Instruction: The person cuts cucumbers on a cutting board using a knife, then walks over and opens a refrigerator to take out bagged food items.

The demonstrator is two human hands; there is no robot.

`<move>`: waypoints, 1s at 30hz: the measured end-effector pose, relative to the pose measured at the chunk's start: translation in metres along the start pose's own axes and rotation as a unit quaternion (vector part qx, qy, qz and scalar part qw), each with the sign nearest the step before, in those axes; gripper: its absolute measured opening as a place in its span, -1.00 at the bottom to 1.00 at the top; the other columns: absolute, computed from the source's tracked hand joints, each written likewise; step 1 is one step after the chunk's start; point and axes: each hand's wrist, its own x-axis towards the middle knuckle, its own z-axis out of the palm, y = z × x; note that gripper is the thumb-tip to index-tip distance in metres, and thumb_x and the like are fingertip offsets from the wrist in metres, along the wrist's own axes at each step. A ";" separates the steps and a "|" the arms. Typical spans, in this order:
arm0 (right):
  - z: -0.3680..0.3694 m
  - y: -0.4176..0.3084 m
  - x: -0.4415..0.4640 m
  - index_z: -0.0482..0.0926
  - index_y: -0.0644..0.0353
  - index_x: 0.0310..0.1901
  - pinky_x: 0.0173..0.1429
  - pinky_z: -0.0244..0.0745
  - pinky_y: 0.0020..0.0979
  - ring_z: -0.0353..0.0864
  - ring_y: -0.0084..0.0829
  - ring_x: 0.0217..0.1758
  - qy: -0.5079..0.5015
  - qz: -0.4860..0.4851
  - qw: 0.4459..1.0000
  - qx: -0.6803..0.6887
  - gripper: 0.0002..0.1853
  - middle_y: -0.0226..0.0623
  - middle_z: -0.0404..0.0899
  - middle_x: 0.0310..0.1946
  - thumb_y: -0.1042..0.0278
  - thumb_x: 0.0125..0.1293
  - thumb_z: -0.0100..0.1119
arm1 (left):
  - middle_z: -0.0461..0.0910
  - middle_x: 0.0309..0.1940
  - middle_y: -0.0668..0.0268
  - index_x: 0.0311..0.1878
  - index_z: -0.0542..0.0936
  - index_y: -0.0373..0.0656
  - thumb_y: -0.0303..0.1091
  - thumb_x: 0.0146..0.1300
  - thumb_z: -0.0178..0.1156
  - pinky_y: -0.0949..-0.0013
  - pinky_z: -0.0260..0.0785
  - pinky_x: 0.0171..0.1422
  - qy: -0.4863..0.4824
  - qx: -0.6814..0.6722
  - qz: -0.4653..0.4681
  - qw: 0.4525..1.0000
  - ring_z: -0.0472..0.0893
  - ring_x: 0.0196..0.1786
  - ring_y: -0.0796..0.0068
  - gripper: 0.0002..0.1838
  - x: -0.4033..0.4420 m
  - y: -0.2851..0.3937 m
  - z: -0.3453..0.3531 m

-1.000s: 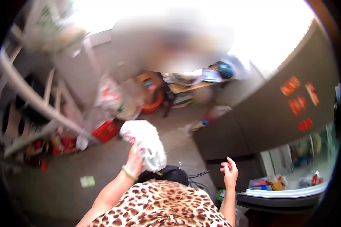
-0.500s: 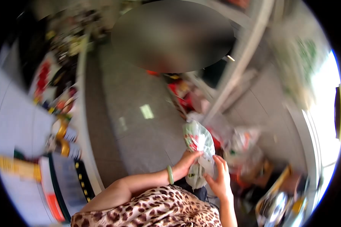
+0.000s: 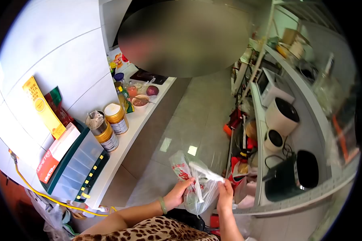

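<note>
A thin white plastic bag [image 3: 203, 193] with red print hangs in front of my body, low in the view. My left hand [image 3: 178, 193], with a pale bangle on its wrist, grips the bag's left side. My right hand [image 3: 225, 194] pinches a stretched corner of the bag at its upper right. Something greenish-white shows through the plastic, but I cannot make out what it is.
On the left, a counter [image 3: 138, 130] bears a clear storage box [image 3: 78, 168], gold-lidded cans [image 3: 116, 118] and a bowl [image 3: 140, 103]. A yellow cable [image 3: 48, 197] runs below. At right, a shelf rack [image 3: 301, 205] holds a white rice cooker [image 3: 282, 115] and a dark green appliance [image 3: 283, 180].
The view has swung left from the fridge, past the rack, to the counter. My right hand, apart from the bag at first, now holds its corner, and the bag is stretched between both hands.
</note>
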 end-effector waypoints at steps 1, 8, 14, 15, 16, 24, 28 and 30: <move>0.016 -0.009 0.022 0.56 0.23 -0.03 0.03 0.42 -0.54 0.55 -0.58 -0.14 0.031 0.053 0.992 0.111 -0.84 -0.45 0.62 -0.18 0.41 0.44 0.07 | 0.64 -0.02 0.30 0.11 0.52 -0.20 -0.13 0.35 0.26 0.27 0.53 0.12 -0.011 -0.016 -0.002 1.000 0.65 -0.02 0.45 -0.59 0.010 0.015 0.000; 0.071 -0.058 0.186 0.51 0.24 0.02 0.12 0.49 -0.33 0.62 -0.39 -0.02 0.034 0.034 0.984 0.174 -0.78 -0.28 0.63 -0.08 0.35 0.47 -0.03 | 0.51 0.23 0.31 0.33 0.40 -0.12 -0.04 0.38 0.20 0.16 0.29 0.40 -0.104 -0.023 -0.034 0.994 0.48 0.29 0.40 -0.44 0.149 0.090 -0.011; 0.099 -0.117 0.301 0.56 0.23 -0.06 -0.07 0.46 -0.46 0.57 -0.53 -0.23 0.022 -0.018 0.993 0.114 -0.79 -0.40 0.61 -0.25 0.35 0.48 -0.06 | 0.38 0.35 0.26 0.45 0.22 -0.02 0.07 0.39 0.16 0.05 0.16 0.45 -0.131 -0.012 -0.183 0.974 0.41 0.32 0.35 -0.31 0.222 0.137 0.005; 0.097 -0.121 0.321 0.56 0.23 -0.06 -0.07 0.46 -0.46 0.57 -0.54 -0.23 0.015 -0.018 0.995 0.096 -0.79 -0.40 0.61 -0.25 0.35 0.48 -0.05 | 0.38 0.34 0.25 0.45 0.21 0.01 0.05 0.41 0.13 0.04 0.16 0.45 -0.150 -0.014 -0.198 0.969 0.42 0.30 0.34 -0.34 0.233 0.146 0.005; 0.094 -0.122 0.341 0.56 0.23 -0.06 -0.07 0.46 -0.46 0.57 -0.54 -0.23 0.007 -0.014 0.997 0.079 -0.79 -0.40 0.61 -0.25 0.35 0.48 -0.04 | 0.44 0.24 0.22 0.47 0.17 0.02 -0.04 0.37 0.21 0.10 0.27 0.36 -0.096 -0.011 -0.195 0.976 0.46 0.23 0.34 -0.30 0.241 0.158 0.010; 0.082 -0.107 0.521 0.57 0.23 -0.04 -0.05 0.50 -0.46 0.60 -0.54 -0.21 -0.093 0.030 0.995 0.029 -0.81 -0.42 0.62 -0.24 0.39 0.44 0.01 | 0.44 0.19 0.09 0.33 0.41 -0.10 -0.19 0.11 0.40 0.17 0.35 0.27 0.047 0.585 0.311 0.748 0.46 0.22 0.13 -0.30 0.389 0.259 0.062; 0.087 -0.108 0.613 0.57 0.17 -0.12 -0.44 0.17 -0.62 0.30 -0.74 -0.50 -0.163 0.018 0.986 -0.011 -0.83 -0.64 0.39 -0.49 0.31 0.45 0.02 | 0.40 0.16 0.05 0.33 0.42 -0.08 -0.15 0.03 0.45 0.12 0.27 0.32 0.039 0.680 0.344 0.646 0.39 0.23 0.02 -0.24 0.466 0.303 0.126; 0.089 -0.108 0.657 0.56 0.16 -0.13 -0.43 0.17 -0.62 0.30 -0.74 -0.48 -0.195 0.032 0.980 -0.004 -0.84 -0.64 0.39 -0.49 0.31 0.45 0.02 | 0.38 0.16 0.03 0.36 0.40 -0.09 -0.05 0.00 0.48 0.12 0.26 0.30 0.065 0.705 0.351 0.613 0.37 0.22 0.00 -0.16 0.505 0.318 0.139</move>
